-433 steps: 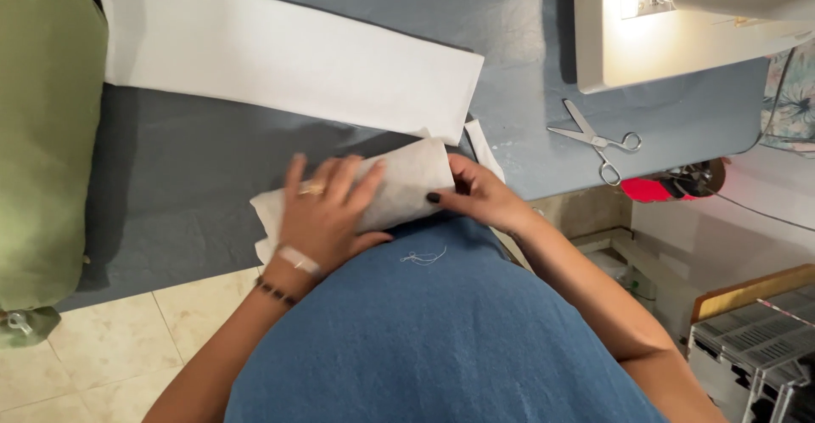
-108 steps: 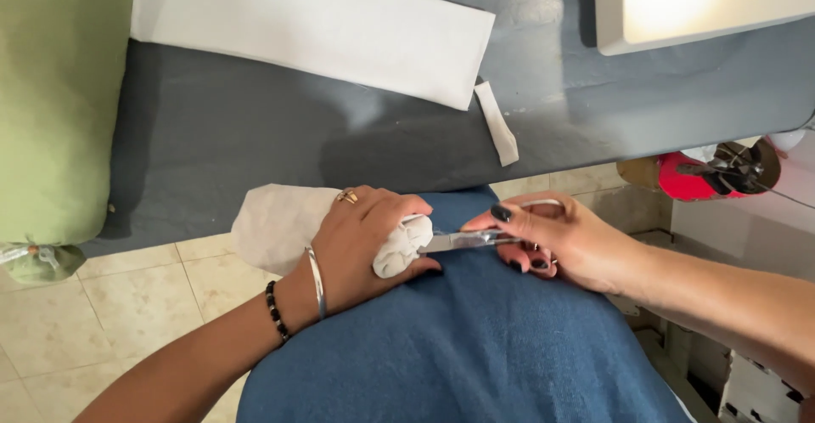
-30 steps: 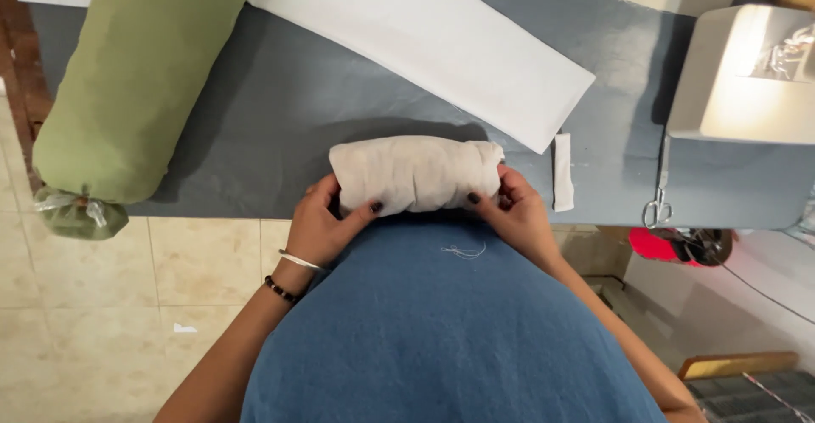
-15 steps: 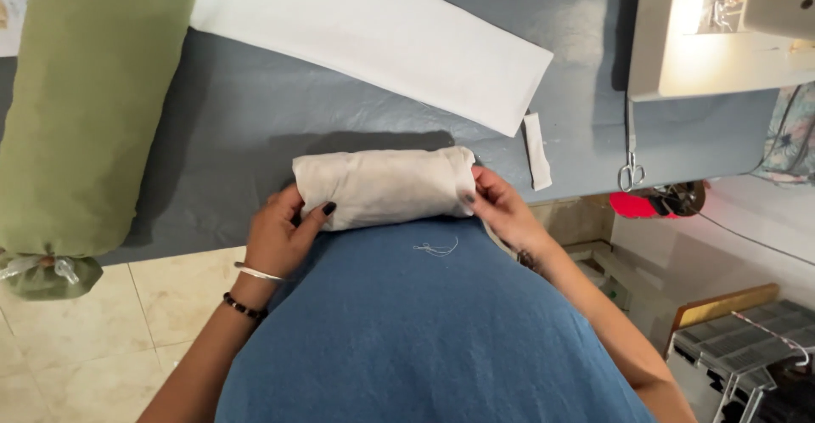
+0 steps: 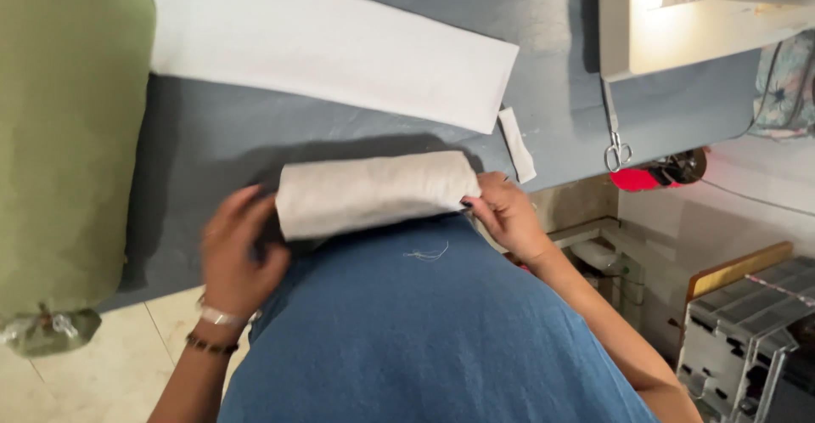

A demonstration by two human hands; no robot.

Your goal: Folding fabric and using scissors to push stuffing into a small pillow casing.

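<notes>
A: Item one, white roll (image 5: 369, 194). Where is it?

B: Lying flat at the near edge of the counter (image 5: 212, 134), just against the blue garment (image 5: 424, 338). Right hand (image 5: 508, 217) has its fingers closed on the roll's right end. Left hand (image 5: 236, 249) is at the left end, blurred; fingers look loosely spread, and whether it grips I cannot tell.

A: Handling note?

B: I'd judge both ends want even pressure, so the layers stay square and nothing telescopes out.

A: Nearby stock?

B: Long white strip (image 5: 331, 45) beyond the roll, small white scrap (image 5: 516, 132) at its corner, green bolster (image 5: 68, 126) far left, scissors (image 5: 615, 130) beside the sewing machine (image 5: 679, 15).

A: Change from half a second ago?

B: Left hand has dropped slightly off the roll's end; right hand holds as before. The view has shifted.
</notes>
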